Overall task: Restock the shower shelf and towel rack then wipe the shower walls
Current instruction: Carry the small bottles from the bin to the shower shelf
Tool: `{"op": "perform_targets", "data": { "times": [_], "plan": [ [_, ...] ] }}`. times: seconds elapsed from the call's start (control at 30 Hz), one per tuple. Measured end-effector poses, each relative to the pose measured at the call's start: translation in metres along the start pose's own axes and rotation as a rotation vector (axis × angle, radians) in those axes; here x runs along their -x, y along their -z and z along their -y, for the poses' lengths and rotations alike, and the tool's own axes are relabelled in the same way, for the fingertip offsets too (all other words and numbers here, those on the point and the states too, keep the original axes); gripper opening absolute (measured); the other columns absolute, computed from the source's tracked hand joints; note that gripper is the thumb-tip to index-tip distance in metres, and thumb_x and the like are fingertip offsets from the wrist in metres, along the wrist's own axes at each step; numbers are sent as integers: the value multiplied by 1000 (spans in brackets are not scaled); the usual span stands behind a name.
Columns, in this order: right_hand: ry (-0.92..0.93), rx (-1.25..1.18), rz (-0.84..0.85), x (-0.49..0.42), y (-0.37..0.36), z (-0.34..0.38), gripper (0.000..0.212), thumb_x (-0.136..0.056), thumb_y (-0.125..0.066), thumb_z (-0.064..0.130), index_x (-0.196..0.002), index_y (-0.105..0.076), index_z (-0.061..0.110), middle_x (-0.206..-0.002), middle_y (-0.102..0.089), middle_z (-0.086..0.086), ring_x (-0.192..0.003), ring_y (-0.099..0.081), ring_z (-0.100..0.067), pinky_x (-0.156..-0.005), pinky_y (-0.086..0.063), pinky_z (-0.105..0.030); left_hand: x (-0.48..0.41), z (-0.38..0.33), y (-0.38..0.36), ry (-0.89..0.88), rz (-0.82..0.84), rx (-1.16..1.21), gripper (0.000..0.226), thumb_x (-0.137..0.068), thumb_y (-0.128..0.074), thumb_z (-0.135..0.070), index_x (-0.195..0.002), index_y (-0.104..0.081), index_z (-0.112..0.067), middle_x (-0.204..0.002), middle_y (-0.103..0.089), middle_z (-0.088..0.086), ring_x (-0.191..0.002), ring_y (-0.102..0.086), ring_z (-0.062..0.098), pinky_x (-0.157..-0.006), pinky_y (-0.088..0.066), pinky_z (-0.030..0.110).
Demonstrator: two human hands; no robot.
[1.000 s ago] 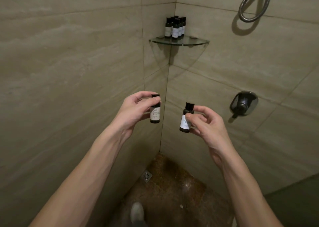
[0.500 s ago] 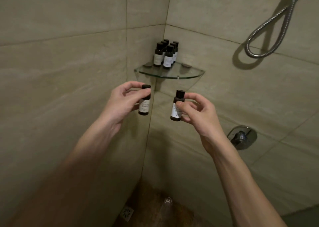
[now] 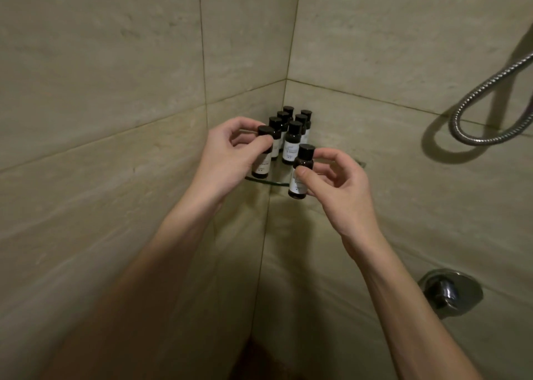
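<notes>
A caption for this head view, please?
Left hand holds a bottle, right hand another bottle, at the glass shelf with six more.

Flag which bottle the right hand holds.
The lowest, frontmost bottle, pinched by the right hand before the glass shelf edge; the left hand grips a second bottle; six bottles stand behind.

Corner shelf (image 3: 261, 180) at the join of left wall (image 3: 101, 120) and right wall (image 3: 389, 62). Six standing bottles (image 3: 291, 146) on it, two rows of three running back into the corner.

Left hand (image 3: 227, 154) pinches left bottle (image 3: 263, 157) at the front of the left row, over the shelf's rim; contact with shelf unclear. Right hand (image 3: 340, 189) pinches right bottle (image 3: 301, 172) before the right row, base below the rim.

Hose (image 3: 473, 114) on right wall, up-right of shelf; valve (image 3: 450, 291) below it.
</notes>
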State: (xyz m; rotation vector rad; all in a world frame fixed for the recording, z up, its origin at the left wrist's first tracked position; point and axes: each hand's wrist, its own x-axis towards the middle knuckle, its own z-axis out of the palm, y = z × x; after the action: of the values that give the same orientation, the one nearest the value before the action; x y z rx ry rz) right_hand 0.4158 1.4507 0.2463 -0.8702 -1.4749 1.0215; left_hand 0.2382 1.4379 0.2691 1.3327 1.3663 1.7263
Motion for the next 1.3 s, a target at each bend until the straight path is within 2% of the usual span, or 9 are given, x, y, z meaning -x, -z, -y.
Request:
{"op": "perform_targets", "data": {
  "times": [0.13, 0.27, 0.4, 0.53, 0.63, 0.77, 0.9, 1.07, 1.3],
  "plan": [
    [62, 61, -14, -23, -2, -7, 27, -84, -80, 13, -103, -65, 25, -101, -74, -5, -89, -73, -19, -85, -60, -32, -15, 6, -10, -67, -7, -86, 13, -88, -71, -6, -99, -68, -12, -87, -70, 3, -72, -65, 1, -68, -54, 17],
    [97, 124, -10, -35, -6, -15, 30, -84, -80, 17, -108, -65, 22, -99, -72, 3, -87, -71, -8, -79, -57, -20, -22, 16, -12, -88, -37, -160, 14, -88, -71, -10, -100, -69, -16, -91, -74, 3, -77, -70, 6, -68, -57, 22],
    [126, 173, -16, -41, -10, -22, 31, -83, -81, 18, -108, -63, 25, -99, -70, 8, -89, -70, -5, -76, -54, -15, -23, 22, -13, -92, -29, -211, 16, -90, -69, -11, -105, -70, -18, -89, -73, -5, -76, -68, 0, -69, -56, 21],
    [137, 236, -23, -42, -12, -23, 31, -85, -79, 26, -110, -61, 30, -99, -67, 15, -92, -68, 0, -75, -52, -10, -23, 25, -14, -85, -22, -230, 23, -93, -65, -13, -116, -68, -19, -98, -74, -6, -90, -71, 3, -81, -59, 25],
    [149, 243, -25, -40, -12, -23, 30, -86, -79, 25, -109, -60, 31, -98, -67, 16, -91, -66, 6, -71, -51, -8, -19, 27, -13, -106, -27, -252, 29, -96, -63, -15, -124, -67, -18, -103, -73, -10, -95, -69, -2, -87, -57, 20],
    [181, 382, -78, -34, -8, -29, 35, -86, -77, 36, -117, -62, 32, -101, -68, 19, -96, -65, 3, -74, -56, -21, -6, 34, -11, -125, -53, -241, 38, -94, -66, -17, -132, -62, -16, -110, -71, -10, -100, -68, -3, -90, -56, 20],
    [216, 545, -83, -29, -4, -37, 40, -85, -74, 43, -121, -59, 37, -96, -64, 28, -110, -52, -3, -86, -48, -29, 4, 44, -11, -196, -109, -406, 51, -87, -74, -25, -135, -58, -20, -112, -70, -13, -103, -67, -2, -94, -56, 26],
    [186, 591, -51, -31, -11, -42, 29, -84, -73, 46, -110, -66, 35, -90, -65, 27, -106, -55, -9, -96, -46, -47, 9, 50, -17, -288, -192, -587, 51, -87, -74, -28, -135, -57, -19, -112, -71, -12, -100, -65, -2, -90, -55, 22],
    [173, 595, -72, -36, -19, -46, 34, -80, -67, 57, -107, -68, 36, -90, -69, 26, -103, -63, -8, -94, -50, -47, 7, 50, -19, -272, -242, -641, 50, -87, -74, -26, -133, -57, -20, -109, -71, -13, -96, -65, -2, -85, -54, 23]
  ]
}}
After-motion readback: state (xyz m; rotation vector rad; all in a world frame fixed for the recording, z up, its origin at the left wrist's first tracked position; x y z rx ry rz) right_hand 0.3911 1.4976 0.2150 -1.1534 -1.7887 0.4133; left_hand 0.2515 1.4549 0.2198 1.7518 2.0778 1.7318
